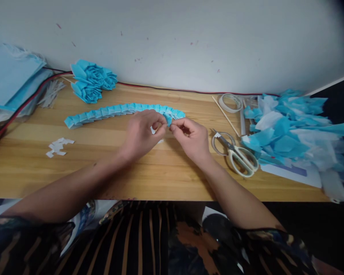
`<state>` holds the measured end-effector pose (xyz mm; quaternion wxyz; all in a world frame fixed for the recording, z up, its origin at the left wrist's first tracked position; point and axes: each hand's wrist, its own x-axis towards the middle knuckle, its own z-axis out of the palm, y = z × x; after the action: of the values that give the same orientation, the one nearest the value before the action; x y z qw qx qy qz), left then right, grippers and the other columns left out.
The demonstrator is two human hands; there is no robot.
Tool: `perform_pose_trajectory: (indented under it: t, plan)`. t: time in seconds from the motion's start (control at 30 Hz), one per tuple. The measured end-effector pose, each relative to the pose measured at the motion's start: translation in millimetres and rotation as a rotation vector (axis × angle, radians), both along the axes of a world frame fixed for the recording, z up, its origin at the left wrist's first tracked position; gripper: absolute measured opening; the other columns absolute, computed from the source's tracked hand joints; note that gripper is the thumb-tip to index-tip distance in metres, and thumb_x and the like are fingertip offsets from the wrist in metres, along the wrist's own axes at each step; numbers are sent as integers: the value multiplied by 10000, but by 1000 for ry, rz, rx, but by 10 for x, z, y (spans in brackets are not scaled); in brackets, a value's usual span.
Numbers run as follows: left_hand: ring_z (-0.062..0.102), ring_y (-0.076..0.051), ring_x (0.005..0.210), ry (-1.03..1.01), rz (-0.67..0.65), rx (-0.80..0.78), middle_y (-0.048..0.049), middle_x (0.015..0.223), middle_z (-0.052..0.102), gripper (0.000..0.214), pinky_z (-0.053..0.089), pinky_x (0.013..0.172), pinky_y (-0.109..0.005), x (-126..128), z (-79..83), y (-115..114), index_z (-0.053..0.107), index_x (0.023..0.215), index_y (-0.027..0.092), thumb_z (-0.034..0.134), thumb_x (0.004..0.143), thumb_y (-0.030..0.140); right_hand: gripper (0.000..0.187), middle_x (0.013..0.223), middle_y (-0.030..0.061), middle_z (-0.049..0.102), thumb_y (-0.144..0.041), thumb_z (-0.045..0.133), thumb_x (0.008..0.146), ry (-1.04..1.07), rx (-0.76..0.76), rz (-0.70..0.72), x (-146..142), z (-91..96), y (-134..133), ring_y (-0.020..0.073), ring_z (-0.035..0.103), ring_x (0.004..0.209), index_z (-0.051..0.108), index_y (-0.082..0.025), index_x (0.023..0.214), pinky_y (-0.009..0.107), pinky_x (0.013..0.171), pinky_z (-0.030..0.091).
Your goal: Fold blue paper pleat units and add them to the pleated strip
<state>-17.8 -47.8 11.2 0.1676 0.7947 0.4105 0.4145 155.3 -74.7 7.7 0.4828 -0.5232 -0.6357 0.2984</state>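
The long pleated strip of light-blue paper [117,110] lies curved across the far middle of the wooden bench [166,179]. The left hand [141,133] and right hand [190,138] both pinch its right end, fingertips almost meeting. Cream-handled scissors [242,156] and a heap of blue and white paper scraps [289,130] sit to the right. I'd say a hard tug could tear the thin paper or flatten its folds.

A pale wooden table [103,175] runs from 9 o'clock to 3 o'clock, evenly lit. A white wall [189,38], flecked with small reddish marks, rises behind it at 12 o'clock; at 3 o'clock the wall ends against a dark, unlit space [339,101].
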Motion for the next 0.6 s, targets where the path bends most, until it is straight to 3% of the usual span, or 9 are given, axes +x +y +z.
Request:
perform_pose_trajectory:
  t: [0.2, 0.4, 0.5, 0.6]
  plan:
    - [493, -116, 618, -69, -1, -124, 46, 620, 490, 151, 376, 624, -278, -12, 33, 10, 577, 684, 200, 584, 781, 84, 127, 729, -19, 695, -311, 649, 823, 91, -82, -2, 19, -9, 32, 119, 583, 658, 694, -214, 755, 281, 660, 466]
    - [490, -118, 610, -111, 35, -163, 36, 629, 554, 110, 405, 605, -255, 19, 52, 7, 600, 698, 207, 581, 771, 127, 141, 661, -38, 633, -341, 684, 805, 249, -165, -10, 42, 4, 63, 116, 558, 628, 680, -219, 734, 279, 640, 477]
    - [504, -126, 616, -140, 86, -149, 28, 641, 590, 91, 414, 607, -259, -64, 182, 26, 619, 711, 213, 590, 793, 186, 139, 660, -41, 623, -341, 696, 789, 379, -228, -15, 68, -9, 100, 108, 553, 625, 670, -219, 727, 267, 633, 482]
    - [538, -131, 668, -104, 153, -147, 22, 684, 622, 118, 427, 652, -257, -412, 420, 21, 638, 721, 213, 611, 819, 274, 147, 689, -36, 639, -350, 712, 763, 457, -289, -22, 91, -23, 132, 99, 553, 624, 668, -216, 723, 258, 628, 484]
